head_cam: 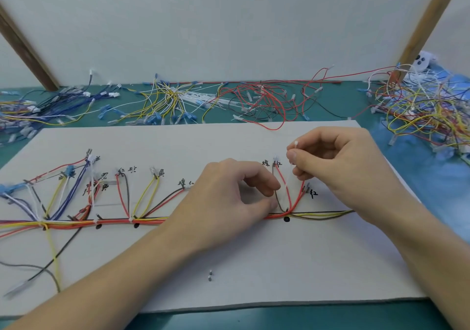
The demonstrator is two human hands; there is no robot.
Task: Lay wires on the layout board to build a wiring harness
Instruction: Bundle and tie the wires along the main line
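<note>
White board (229, 289) on the green bench: near its right edge our left hand (229, 192) pins the trunk (318, 214) while the right hand (338, 164) pinches a white tie (295, 143), which next needs cinching around the red branch (286, 189), we judge.

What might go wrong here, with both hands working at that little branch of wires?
The right hand pinches a thin white tie; it might slip free. The left hand fingers curl beside the red and brown wire branch, so a tug could lift it off its pin. The left forearm lies across the long bundle of coloured wires and may shift it.
</note>
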